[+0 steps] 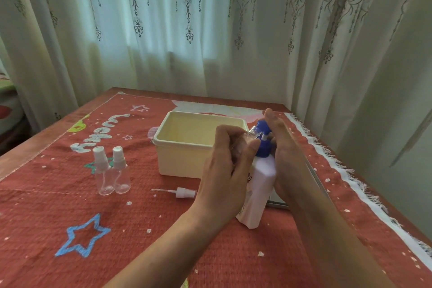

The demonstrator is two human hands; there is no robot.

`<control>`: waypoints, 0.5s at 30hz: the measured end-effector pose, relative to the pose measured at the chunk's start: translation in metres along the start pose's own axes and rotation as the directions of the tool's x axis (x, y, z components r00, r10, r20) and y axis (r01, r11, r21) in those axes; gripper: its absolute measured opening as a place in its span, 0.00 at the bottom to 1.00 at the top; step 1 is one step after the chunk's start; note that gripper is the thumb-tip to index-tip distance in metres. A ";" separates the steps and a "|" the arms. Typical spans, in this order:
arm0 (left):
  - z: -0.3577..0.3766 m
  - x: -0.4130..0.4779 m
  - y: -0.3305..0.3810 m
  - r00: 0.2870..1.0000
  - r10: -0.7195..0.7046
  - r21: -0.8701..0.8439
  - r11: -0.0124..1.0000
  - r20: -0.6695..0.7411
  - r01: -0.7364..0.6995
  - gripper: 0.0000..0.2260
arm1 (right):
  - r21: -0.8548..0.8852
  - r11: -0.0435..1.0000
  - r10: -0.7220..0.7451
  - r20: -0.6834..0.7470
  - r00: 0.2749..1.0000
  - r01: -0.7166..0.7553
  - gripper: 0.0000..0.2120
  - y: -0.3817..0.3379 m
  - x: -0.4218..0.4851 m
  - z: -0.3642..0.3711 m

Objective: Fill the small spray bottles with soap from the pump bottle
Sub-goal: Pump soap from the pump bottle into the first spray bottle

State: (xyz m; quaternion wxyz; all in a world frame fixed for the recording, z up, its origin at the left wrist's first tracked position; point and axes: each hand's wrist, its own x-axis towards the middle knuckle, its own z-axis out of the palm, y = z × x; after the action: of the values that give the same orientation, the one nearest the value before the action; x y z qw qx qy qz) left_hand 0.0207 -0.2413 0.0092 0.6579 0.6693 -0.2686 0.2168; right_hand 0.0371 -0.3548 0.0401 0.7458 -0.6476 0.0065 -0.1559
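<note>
My left hand [228,166] grips a small clear spray bottle [251,134] with its cap off, its open neck held up against the blue pump nozzle. The white pump bottle [258,189] with a blue pump head [263,140] stands on the red cloth at centre right. My right hand [284,154] lies with straight fingers over the top of the pump head and along the bottle's right side. Two more clear spray bottles [113,170], capped, stand side by side at the left. A loose white spray cap [184,193] with its tube lies on the cloth in front of the tub.
A cream plastic tub [184,159] stands open just behind my hands. The red patterned cloth [117,229] covers the table, its white fringed edge [350,177] at the right. A grey flat object [278,203] lies under my right wrist. Curtains hang behind the table.
</note>
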 end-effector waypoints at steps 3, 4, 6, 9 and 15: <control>0.000 -0.001 -0.001 1.000 0.003 0.004 1.000 0.003 -0.003 0.05 | 0.023 1.000 -0.001 0.006 1.000 0.001 0.10 0.003 0.003 -0.002; 0.001 -0.002 -0.001 1.000 0.004 0.007 1.000 0.004 -0.004 0.05 | 0.032 0.999 -0.006 0.007 1.000 0.006 0.08 0.003 0.004 -0.002; 0.001 -0.002 0.000 1.000 0.007 0.011 1.000 0.003 -0.007 0.05 | 0.046 0.999 -0.019 0.009 1.000 0.018 0.07 0.002 0.003 -0.002; 0.001 -0.001 -0.001 1.000 -0.001 0.001 1.000 -0.008 0.001 0.06 | 0.003 1.000 -0.025 -0.009 1.000 0.025 0.13 0.000 -0.002 0.000; 0.002 -0.001 -0.002 1.000 -0.001 -0.009 1.000 -0.017 0.001 0.05 | 0.010 1.000 -0.003 0.001 1.000 0.003 0.22 -0.006 -0.006 0.002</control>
State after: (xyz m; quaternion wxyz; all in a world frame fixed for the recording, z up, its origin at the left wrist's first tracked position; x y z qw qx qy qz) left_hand 0.0213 -0.2430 0.0071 0.6632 0.6647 -0.2636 0.2211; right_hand 0.0304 -0.3518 0.0455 0.7488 -0.6440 0.0045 -0.1569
